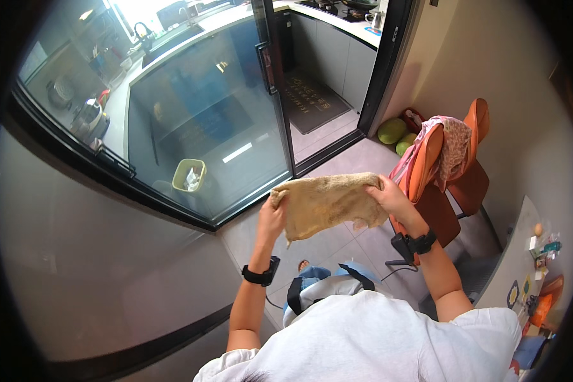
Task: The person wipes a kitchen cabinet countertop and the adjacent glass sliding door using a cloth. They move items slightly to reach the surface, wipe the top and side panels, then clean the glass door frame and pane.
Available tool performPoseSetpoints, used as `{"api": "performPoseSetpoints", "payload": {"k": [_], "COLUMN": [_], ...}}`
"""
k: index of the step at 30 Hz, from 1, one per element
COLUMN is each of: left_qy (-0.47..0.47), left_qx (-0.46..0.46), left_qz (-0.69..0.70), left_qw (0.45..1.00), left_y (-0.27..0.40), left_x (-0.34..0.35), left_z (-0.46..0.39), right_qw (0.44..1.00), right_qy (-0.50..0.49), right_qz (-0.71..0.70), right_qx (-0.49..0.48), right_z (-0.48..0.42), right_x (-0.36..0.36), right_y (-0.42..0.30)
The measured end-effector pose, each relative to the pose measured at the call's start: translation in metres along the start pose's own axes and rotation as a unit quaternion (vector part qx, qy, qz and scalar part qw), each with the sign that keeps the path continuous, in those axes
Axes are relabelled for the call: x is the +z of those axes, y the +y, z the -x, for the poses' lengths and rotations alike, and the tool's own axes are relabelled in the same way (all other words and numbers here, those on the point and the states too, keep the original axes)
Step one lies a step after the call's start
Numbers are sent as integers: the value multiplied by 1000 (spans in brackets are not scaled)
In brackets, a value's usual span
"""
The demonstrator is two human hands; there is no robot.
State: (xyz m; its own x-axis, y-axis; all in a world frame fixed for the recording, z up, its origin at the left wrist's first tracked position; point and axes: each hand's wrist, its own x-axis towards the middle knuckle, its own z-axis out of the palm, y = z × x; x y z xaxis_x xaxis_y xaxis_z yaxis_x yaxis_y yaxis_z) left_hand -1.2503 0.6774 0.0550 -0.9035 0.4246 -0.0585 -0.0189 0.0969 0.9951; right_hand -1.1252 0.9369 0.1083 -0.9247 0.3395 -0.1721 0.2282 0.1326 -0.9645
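Note:
A worn tan cloth (332, 205), like a small towel, hangs spread between my two hands in front of my body. My left hand (273, 217) grips its upper left corner, where the fabric bunches under the thumb. At the upper right corner, my right hand (392, 196) pinches the cloth between thumb and fingers. The lower edge hangs loose and looks ragged, with a thin point at the lower left. Grey floor tiles (334, 260) lie beneath it.
A black-framed sliding glass door (210, 124) stands ahead, with a kitchen and a yellow bin (189, 175) behind its glass. On the right are orange chairs (432, 217) draped with a pink patterned cloth (451, 143), green melons (392, 131), and a table (499, 267) bearing small items.

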Motion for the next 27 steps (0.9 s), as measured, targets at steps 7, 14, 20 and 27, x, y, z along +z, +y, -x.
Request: {"api": "performPoseSetpoints", "payload": {"k": [7,14,20,27], "left_qy": [-155,-239,-73,181], "left_qx": [128,173,214,138], "left_qz": [-105,-162,-95,-88], "left_qw": [974,942,970,970], "left_y": [39,61,98,93], "left_x": [75,78,61,32], "left_z": [-25,-114,-226,-311], "right_qw": [963,940,893,918], "right_qy": [-73,-65,-95,-95], "right_qz": [-253,-335,-440,-338], "right_qx": [51,-30,6,-186], "right_z": [-52,-153,-291,-426], "right_x": [52,36,-6,-6], "right_y": [-4,-4,-46,-120]}}
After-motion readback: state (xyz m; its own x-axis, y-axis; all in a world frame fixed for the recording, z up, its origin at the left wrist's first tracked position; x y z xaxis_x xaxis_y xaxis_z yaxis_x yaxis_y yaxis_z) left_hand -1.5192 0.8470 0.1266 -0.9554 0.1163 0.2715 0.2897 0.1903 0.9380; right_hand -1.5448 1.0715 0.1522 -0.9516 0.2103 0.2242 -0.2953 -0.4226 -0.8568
